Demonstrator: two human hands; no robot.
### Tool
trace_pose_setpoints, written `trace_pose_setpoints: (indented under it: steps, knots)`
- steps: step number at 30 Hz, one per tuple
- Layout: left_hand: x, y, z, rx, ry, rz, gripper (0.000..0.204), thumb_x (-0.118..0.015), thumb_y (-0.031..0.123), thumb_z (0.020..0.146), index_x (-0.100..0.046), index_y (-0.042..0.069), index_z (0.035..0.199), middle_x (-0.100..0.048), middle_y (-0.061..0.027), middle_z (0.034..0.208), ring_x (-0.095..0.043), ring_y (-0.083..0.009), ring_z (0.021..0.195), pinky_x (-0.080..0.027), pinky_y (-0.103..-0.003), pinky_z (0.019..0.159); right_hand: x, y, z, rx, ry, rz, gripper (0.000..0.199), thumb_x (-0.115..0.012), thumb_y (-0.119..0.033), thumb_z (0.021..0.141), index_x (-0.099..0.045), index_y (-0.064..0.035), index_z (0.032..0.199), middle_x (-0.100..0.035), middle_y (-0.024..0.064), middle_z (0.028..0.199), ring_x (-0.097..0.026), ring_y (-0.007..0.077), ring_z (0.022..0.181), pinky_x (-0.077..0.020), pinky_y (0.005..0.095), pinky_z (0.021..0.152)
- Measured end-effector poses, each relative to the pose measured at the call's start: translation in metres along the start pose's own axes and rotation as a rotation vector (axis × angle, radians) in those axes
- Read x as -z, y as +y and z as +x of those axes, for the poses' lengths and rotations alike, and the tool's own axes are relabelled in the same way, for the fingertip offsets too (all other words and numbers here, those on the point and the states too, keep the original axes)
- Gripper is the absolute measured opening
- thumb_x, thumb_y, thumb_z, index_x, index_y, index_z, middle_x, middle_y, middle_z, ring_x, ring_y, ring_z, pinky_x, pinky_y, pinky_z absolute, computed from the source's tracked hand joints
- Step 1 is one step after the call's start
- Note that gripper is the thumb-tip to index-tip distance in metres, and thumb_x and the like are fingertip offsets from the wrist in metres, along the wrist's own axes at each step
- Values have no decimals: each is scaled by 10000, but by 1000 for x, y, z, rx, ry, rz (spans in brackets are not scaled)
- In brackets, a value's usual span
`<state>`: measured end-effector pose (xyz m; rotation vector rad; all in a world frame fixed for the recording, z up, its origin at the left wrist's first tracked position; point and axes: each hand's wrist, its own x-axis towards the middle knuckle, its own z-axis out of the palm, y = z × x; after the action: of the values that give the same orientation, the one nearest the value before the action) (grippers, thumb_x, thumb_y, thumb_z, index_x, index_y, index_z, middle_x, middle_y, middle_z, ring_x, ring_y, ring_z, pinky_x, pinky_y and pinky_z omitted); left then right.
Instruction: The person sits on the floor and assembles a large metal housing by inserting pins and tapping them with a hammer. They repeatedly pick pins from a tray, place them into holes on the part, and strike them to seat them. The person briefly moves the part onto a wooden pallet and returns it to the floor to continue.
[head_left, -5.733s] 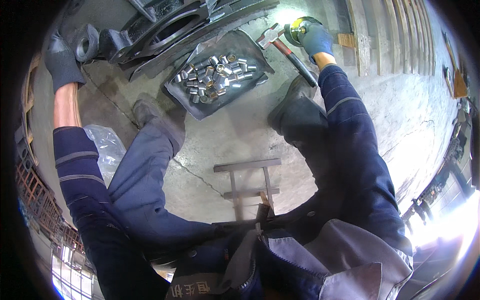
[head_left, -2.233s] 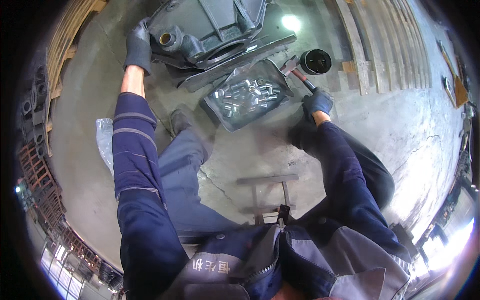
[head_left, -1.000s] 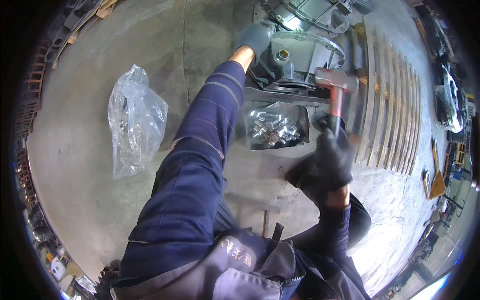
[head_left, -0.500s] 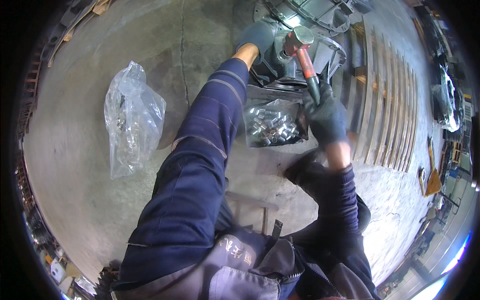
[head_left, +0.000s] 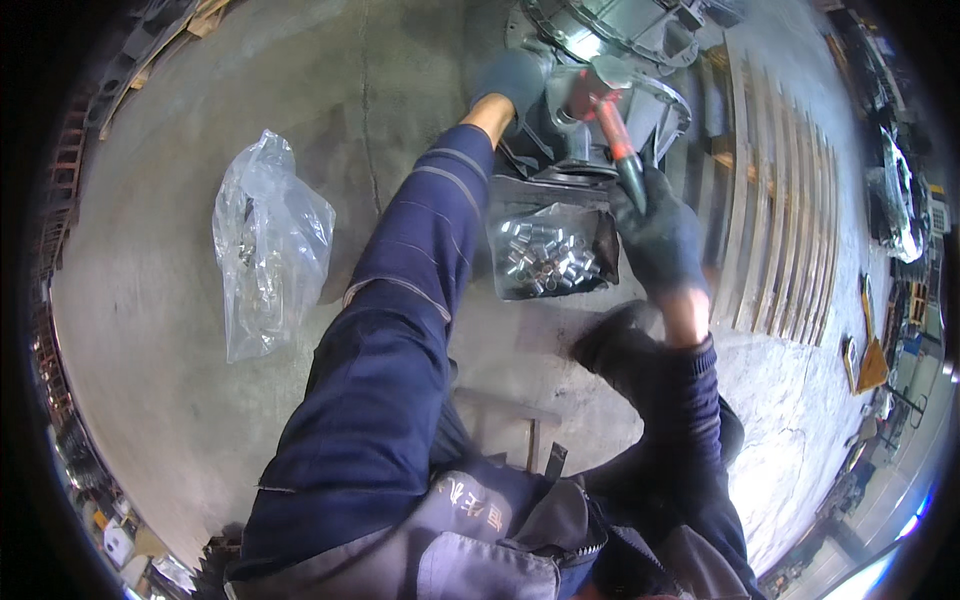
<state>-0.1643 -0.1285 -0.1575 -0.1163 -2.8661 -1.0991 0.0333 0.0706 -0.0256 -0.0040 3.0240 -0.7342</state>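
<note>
My right hand [head_left: 660, 235], in a dark work glove, is wrapped round the dark grip of a hammer [head_left: 617, 135] with a red handle. The hammer's blurred head is over a grey metal casting [head_left: 570, 148]; whether it touches the metal I cannot tell. On the left side of that casting rests my left hand [head_left: 512, 80], also gloved. Its fingers are smeared and mostly hidden. Just this side of the casting, an open bag of short silvery metal sleeves [head_left: 548, 255] lies on the floor.
A clear plastic bag [head_left: 270, 245] with small parts lies on the floor at left. Another flanged casting [head_left: 610, 30] stands at the far edge. To the right is a slatted wooden pallet [head_left: 775, 200]. A small stool-like frame [head_left: 505, 408] sits near my legs.
The hammer has shifted slightly and its head is now more blurred. My right hand has moved a little nearer and to the right. The left hand stays on the casting.
</note>
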Motion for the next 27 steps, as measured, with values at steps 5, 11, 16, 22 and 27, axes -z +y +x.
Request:
trace_pose_setpoints:
  steps: [5, 11, 16, 22, 27]
  knots:
    - [-2, 0, 0, 60, -10, -82, 576, -501, 487, 998, -746, -34, 1008, -663, -337, 1067, -643, -504, 1076, -510, -535, 919, 11, 0, -13, -132, 82, 238, 433, -679, -298, 938, -620, -105, 1320, -730, 237, 912, -722, 432, 851, -563, 503, 744]
    - [-8, -9, 13, 145, -119, -46, 484, -476, 433, 986, -739, 64, 1157, -703, -236, 1176, -680, -445, 1074, -535, -522, 922, -9, -6, -1, -95, -20, -101, 446, -685, -368, 939, -630, -91, 1283, -722, 248, 886, -708, 452, 841, -560, 482, 723]
    - [-23, -21, 15, 59, -10, -69, 555, -508, 477, 1000, -734, -28, 1039, -682, -329, 1077, -661, -495, 1068, -517, -537, 898, -37, 21, -50, -134, 37, 371, 328, -701, -239, 938, -644, -39, 1192, -714, 189, 829, -713, 310, 770, -550, 401, 701]
    - [-24, -37, 16, -33, -9, -48, 533, -487, 453, 1021, -729, -22, 1020, -692, -308, 1035, -671, -454, 1014, -518, -513, 867, -141, 58, -162, -757, -192, 1068, 260, -714, -245, 963, -612, -59, 1113, -546, -24, 725, -459, 54, 502, -373, 260, 439]
    - [-21, -47, 28, -91, 12, -35, 518, -468, 432, 1038, -724, -17, 1005, -701, -291, 1000, -680, -420, 969, -519, -493, 841, -216, 82, -175, -1087, -411, 1144, 321, -696, -332, 959, -635, -67, 1129, -588, 9, 767, -521, 101, 512, -426, 287, 436]
